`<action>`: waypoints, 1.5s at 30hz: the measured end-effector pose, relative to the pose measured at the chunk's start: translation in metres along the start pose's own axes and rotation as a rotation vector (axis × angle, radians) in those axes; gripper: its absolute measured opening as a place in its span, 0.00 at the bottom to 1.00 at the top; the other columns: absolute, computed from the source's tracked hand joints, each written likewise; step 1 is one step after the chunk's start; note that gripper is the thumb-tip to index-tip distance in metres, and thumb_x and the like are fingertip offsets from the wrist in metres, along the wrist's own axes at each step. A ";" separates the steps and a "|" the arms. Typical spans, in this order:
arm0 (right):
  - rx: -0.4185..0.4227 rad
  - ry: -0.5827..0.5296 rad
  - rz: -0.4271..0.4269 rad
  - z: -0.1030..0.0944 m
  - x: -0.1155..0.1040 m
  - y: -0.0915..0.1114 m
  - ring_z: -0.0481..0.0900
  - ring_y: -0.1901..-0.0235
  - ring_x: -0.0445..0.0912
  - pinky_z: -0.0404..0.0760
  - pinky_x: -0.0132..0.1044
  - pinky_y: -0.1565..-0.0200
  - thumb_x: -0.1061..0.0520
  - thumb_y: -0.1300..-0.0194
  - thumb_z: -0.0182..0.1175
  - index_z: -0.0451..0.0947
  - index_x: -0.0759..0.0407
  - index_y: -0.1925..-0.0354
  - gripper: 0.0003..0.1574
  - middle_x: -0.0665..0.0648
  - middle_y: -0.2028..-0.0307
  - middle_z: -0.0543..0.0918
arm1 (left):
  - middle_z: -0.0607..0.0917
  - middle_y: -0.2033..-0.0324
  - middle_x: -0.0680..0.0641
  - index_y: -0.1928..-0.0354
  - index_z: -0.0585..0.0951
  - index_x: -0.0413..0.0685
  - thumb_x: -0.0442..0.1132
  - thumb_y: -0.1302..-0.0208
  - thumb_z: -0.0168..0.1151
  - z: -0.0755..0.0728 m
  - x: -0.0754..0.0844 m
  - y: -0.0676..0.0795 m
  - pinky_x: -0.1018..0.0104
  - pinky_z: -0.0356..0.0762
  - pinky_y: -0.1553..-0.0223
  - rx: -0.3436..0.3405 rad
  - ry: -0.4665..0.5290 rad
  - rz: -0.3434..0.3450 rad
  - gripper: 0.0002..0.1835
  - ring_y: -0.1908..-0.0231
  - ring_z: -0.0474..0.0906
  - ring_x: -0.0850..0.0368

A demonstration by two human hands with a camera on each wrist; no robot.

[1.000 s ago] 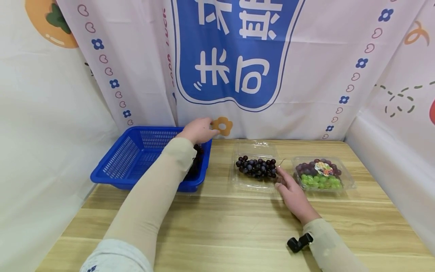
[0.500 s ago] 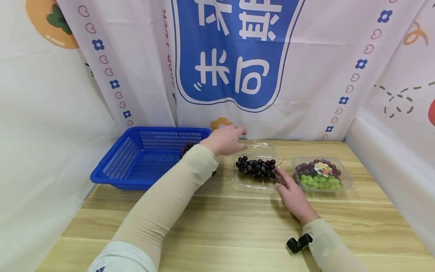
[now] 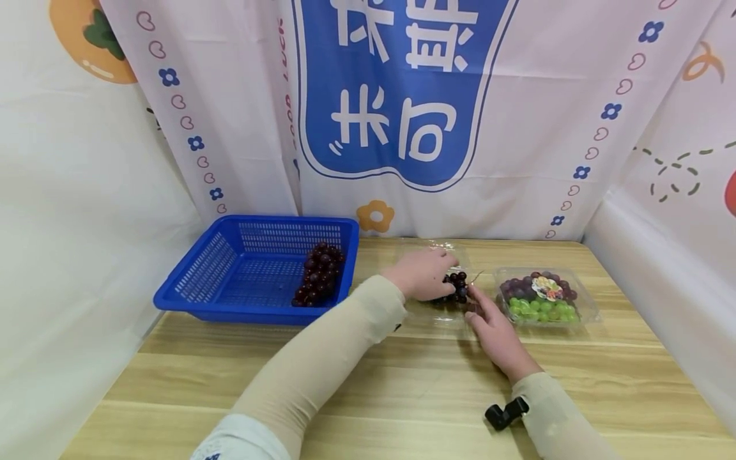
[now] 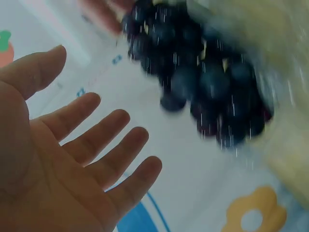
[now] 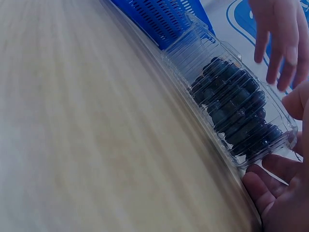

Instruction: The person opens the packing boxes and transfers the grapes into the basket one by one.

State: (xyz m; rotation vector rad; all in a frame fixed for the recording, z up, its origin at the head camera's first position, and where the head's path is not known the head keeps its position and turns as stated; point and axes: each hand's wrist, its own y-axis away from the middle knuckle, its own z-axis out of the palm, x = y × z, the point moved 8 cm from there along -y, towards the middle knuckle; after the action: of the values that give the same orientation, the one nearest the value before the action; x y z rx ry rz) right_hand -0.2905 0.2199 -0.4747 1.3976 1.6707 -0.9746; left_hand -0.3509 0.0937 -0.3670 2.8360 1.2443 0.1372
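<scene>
A bunch of dark grapes (image 3: 458, 286) lies in a clear plastic box (image 5: 186, 48) with its lid folded back. My left hand (image 3: 424, 273) is over the bunch, partly hiding it in the head view. Its fingers are spread and apart from the grapes in the left wrist view, where the palm (image 4: 63, 179) faces them. At the box's right end my right hand (image 3: 499, 335) touches the edge with relaxed fingertips. In the right wrist view, fingers (image 5: 277, 181) meet the lower end of that box.
A blue basket (image 3: 192, 305) stands at the left with a dark red bunch of grapes (image 3: 318, 275) on its right side. Right of my right hand sits a lidded clear box (image 3: 588, 300) of purple and green grapes. A printed cloth (image 3: 517, 211) hangs behind the table.
My left hand has moved right, from over the blue basket to over the dark grapes. The red bunch in the basket has come into full view. My right hand stays put.
</scene>
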 end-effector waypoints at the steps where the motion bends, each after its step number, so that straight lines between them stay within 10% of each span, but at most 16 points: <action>1: 0.000 -0.002 -0.003 0.000 0.000 0.000 0.62 0.29 0.61 0.59 0.61 0.31 0.54 0.21 0.48 0.48 0.52 0.19 0.39 0.61 0.23 0.57 | 0.72 0.31 0.50 0.27 0.69 0.56 0.55 0.28 0.58 0.004 0.004 -0.003 0.54 0.68 0.34 -0.001 -0.015 -0.003 0.31 0.33 0.68 0.52; 17: -0.009 -0.076 -0.017 0.001 -0.004 -0.002 0.59 0.27 0.62 0.59 0.60 0.30 0.59 0.21 0.48 0.39 0.53 0.18 0.43 0.64 0.24 0.58 | 0.71 0.36 0.45 0.26 0.66 0.58 0.58 0.28 0.54 0.053 0.026 -0.034 0.52 0.77 0.45 -0.009 -0.379 -0.264 0.32 0.38 0.67 0.48; 45: 0.010 -0.019 0.012 -0.002 0.003 -0.001 0.57 0.27 0.64 0.56 0.60 0.29 0.56 0.22 0.49 0.40 0.51 0.18 0.44 0.63 0.23 0.55 | 0.78 0.47 0.44 0.32 0.67 0.55 0.50 0.38 0.71 0.073 0.003 -0.044 0.58 0.83 0.64 0.076 -0.007 -0.215 0.36 0.58 0.82 0.52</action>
State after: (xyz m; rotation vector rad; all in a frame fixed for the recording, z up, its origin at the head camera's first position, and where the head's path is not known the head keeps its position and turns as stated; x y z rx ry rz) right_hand -0.2924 0.2223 -0.4764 1.3989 1.6441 -0.9876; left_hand -0.3739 0.1261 -0.4427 2.7364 1.5732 0.0743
